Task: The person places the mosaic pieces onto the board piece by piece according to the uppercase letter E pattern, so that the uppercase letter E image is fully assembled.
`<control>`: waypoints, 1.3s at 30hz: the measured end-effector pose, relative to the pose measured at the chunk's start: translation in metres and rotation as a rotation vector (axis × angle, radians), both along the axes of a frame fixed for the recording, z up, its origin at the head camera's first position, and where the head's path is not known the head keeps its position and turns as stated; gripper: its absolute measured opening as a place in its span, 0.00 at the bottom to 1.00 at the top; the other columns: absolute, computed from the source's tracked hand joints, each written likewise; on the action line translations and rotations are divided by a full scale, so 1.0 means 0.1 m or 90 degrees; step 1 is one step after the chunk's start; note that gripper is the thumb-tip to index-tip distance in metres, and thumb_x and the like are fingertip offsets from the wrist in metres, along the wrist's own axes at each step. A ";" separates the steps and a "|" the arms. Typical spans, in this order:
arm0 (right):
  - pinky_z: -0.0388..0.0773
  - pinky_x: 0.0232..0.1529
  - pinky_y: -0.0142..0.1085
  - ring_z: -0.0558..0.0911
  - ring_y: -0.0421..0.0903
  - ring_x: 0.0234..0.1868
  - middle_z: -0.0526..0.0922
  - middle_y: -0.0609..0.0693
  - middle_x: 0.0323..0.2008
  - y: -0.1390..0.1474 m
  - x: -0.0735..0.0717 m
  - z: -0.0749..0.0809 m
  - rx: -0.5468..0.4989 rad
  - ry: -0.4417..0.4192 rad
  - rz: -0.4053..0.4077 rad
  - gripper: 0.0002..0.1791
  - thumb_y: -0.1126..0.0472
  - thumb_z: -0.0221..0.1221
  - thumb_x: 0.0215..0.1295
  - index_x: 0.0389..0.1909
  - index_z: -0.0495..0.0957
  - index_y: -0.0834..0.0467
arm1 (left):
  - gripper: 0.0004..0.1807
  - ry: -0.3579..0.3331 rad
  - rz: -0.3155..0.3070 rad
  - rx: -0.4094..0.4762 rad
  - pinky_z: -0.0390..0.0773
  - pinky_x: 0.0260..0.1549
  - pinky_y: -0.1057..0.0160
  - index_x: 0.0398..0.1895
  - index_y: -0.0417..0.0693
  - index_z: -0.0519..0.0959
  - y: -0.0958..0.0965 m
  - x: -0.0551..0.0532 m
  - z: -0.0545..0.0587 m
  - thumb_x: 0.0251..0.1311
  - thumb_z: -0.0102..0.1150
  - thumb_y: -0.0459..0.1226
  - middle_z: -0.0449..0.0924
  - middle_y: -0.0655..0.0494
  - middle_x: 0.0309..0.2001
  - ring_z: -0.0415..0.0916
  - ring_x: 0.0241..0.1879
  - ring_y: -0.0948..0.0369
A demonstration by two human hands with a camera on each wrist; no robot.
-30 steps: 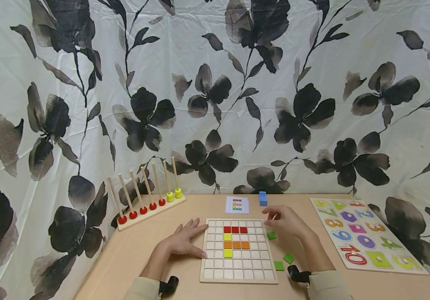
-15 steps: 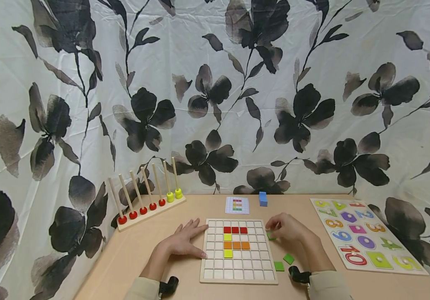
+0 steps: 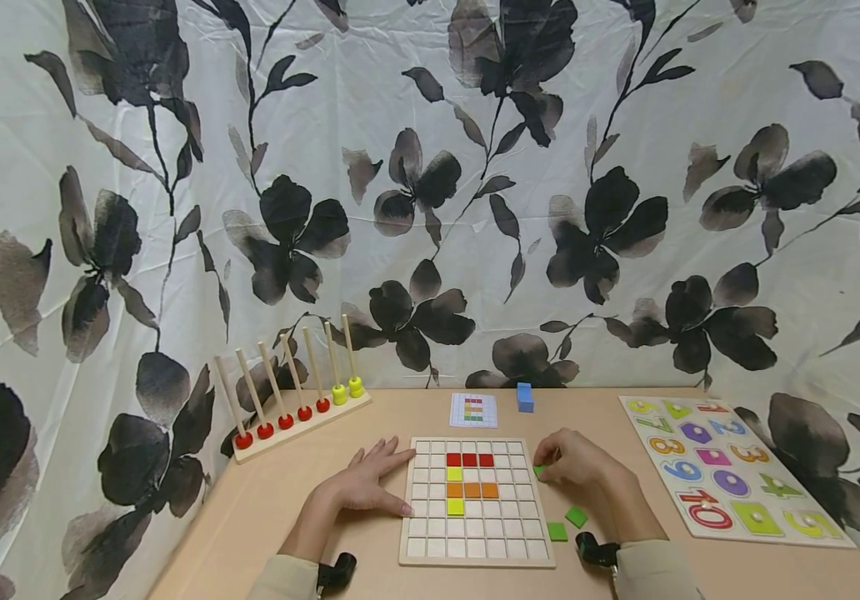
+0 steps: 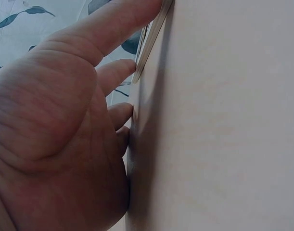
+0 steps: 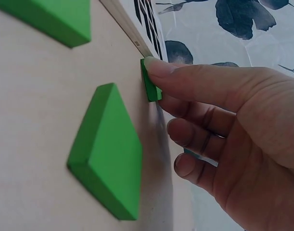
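My left hand (image 3: 365, 482) lies with fingers spread at the left edge of the wooden grid board (image 3: 478, 552), its thumb and index fingertip touching the frame. At the board's right edge, my right hand (image 3: 578, 460) pinches a green square tile (image 5: 150, 87) between thumb and index finger, the other fingers loosely curled. In the head view that tile is mostly hidden by the fingers. Two more green tiles, one turned cornerwise (image 3: 576, 517) and one beside the board (image 3: 557, 532), lie nearer me. On the grid sit red tiles (image 3: 469, 460), yellow tiles (image 3: 455, 507) and orange tiles (image 3: 472, 491).
A pattern card (image 3: 473, 410) and a blue block (image 3: 525, 397) stand behind the board. At the back left is a peg stand (image 3: 302, 427) with red and yellow rings. A number puzzle board (image 3: 733, 475) lies on the right, and a floral curtain (image 3: 430, 208) hangs behind the table.
My right hand has come down from beside the board's upper right corner onto the farthest green tile and now pinches it. The left hand has stayed in place.
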State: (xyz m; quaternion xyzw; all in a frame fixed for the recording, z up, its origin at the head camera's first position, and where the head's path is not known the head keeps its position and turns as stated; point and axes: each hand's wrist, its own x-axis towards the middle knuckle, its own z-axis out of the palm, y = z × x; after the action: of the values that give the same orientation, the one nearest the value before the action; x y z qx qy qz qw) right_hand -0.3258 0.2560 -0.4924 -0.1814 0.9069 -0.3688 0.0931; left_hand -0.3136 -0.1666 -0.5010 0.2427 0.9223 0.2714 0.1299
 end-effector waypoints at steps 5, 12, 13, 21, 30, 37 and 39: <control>0.71 0.35 0.34 0.75 0.47 0.37 0.79 0.49 0.32 -0.02 0.02 0.02 0.007 -0.006 0.003 0.09 0.69 0.73 0.59 0.34 0.82 0.57 | 0.55 -0.002 0.001 0.002 0.36 0.78 0.29 0.80 0.60 0.64 0.00 0.00 0.01 0.48 0.76 0.62 0.47 0.40 0.84 0.38 0.84 0.38; 0.71 0.32 0.33 0.75 0.47 0.36 0.78 0.49 0.31 -0.02 0.01 0.03 -0.009 -0.009 0.016 0.10 0.70 0.72 0.58 0.35 0.81 0.58 | 0.55 -0.006 0.002 0.005 0.35 0.78 0.28 0.80 0.60 0.64 0.00 -0.01 0.02 0.48 0.76 0.62 0.47 0.40 0.84 0.38 0.84 0.38; 0.71 0.31 0.32 0.75 0.46 0.34 0.78 0.49 0.30 -0.02 0.00 0.04 -0.012 -0.006 0.026 0.09 0.70 0.72 0.59 0.35 0.81 0.59 | 0.55 -0.006 0.002 0.005 0.35 0.78 0.28 0.80 0.60 0.64 -0.01 -0.01 0.02 0.48 0.76 0.62 0.47 0.40 0.84 0.38 0.84 0.38; 0.69 0.30 0.30 0.75 0.43 0.32 0.78 0.47 0.26 0.01 0.00 0.13 -0.042 0.007 0.056 0.07 0.74 0.63 0.61 0.36 0.85 0.60 | 0.55 -0.003 0.002 0.004 0.36 0.78 0.29 0.80 0.60 0.64 0.00 0.00 0.01 0.48 0.76 0.62 0.47 0.40 0.84 0.38 0.84 0.38; 0.75 0.35 0.31 0.77 0.46 0.37 0.82 0.49 0.33 -0.08 0.02 0.23 -0.062 0.049 0.033 0.05 0.68 0.64 0.66 0.41 0.85 0.60 | 0.55 -0.003 -0.001 0.005 0.36 0.78 0.28 0.80 0.60 0.64 0.00 -0.01 0.00 0.48 0.76 0.62 0.47 0.40 0.84 0.38 0.84 0.38; 0.77 0.36 0.30 0.77 0.47 0.38 0.81 0.49 0.35 -0.19 0.02 0.26 -0.071 0.084 0.022 0.08 0.68 0.66 0.66 0.46 0.85 0.61 | 0.55 0.001 -0.002 0.000 0.36 0.78 0.29 0.80 0.60 0.64 -0.01 -0.02 -0.02 0.48 0.75 0.63 0.47 0.40 0.84 0.38 0.84 0.38; 0.78 0.35 0.30 0.77 0.47 0.38 0.81 0.50 0.35 -0.21 0.02 0.26 -0.081 0.093 0.029 0.09 0.69 0.66 0.66 0.46 0.84 0.62 | 0.55 0.003 -0.003 0.000 0.36 0.78 0.29 0.80 0.60 0.64 -0.01 -0.02 -0.02 0.48 0.75 0.63 0.47 0.40 0.84 0.38 0.84 0.38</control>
State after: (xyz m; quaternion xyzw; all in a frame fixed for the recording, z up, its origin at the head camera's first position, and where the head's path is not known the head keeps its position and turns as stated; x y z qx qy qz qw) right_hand -0.3239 0.2351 -0.4663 -0.2338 0.8815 -0.4095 0.0235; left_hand -0.3153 -0.1672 -0.5029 0.2452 0.9220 0.2708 0.1286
